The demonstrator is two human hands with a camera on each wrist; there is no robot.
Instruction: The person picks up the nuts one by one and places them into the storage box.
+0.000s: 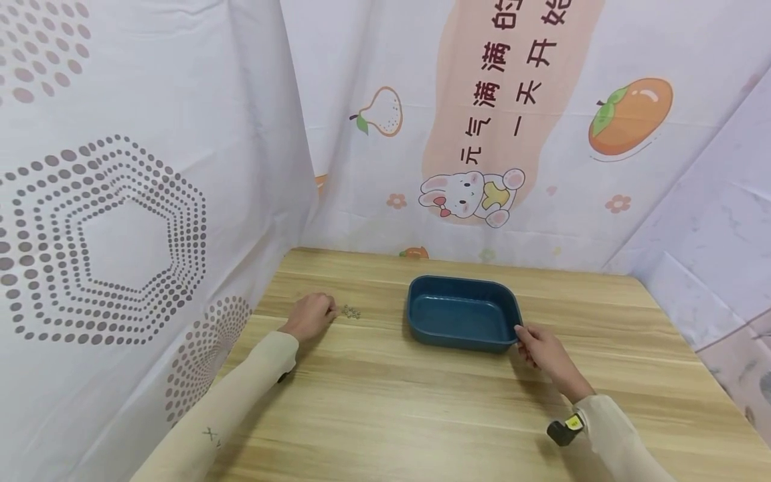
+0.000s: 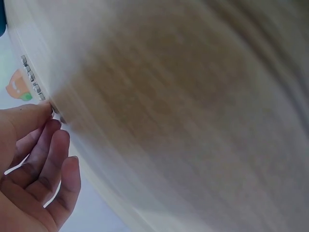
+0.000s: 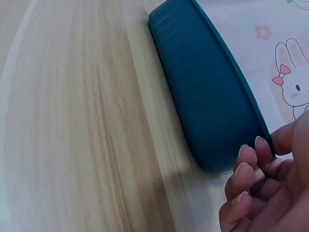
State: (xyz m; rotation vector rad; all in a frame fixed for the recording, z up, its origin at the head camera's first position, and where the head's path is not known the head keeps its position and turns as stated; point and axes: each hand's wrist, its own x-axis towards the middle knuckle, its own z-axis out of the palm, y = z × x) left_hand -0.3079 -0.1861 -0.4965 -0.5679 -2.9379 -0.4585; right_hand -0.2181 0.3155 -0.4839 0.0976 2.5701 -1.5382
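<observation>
A deep blue rectangular basin (image 1: 464, 340) stands on the wooden table. My right hand (image 1: 545, 355) pinches its near right corner by the rim, thumb inside and fingers outside; the right wrist view shows the basin's outer wall (image 3: 207, 92) beside the curled fingers. Left of the basin lies a small cluster of shiny metal pieces (image 1: 351, 312), like tiny nuts or beads. At the left edge of this cluster is my left hand (image 1: 312, 316). Its thumb and forefinger pinch at one small metal piece (image 2: 54, 110), mostly hidden by the fingertips, with several more pieces (image 2: 31, 76) lined up beyond.
The wooden table (image 1: 373, 402) ends at a printed curtain (image 1: 373, 201) at the back. Another curtain (image 1: 241, 134) hangs close along the left side, by my left arm. A black wrist device (image 1: 563, 432) sits below my right sleeve, near the tabletop.
</observation>
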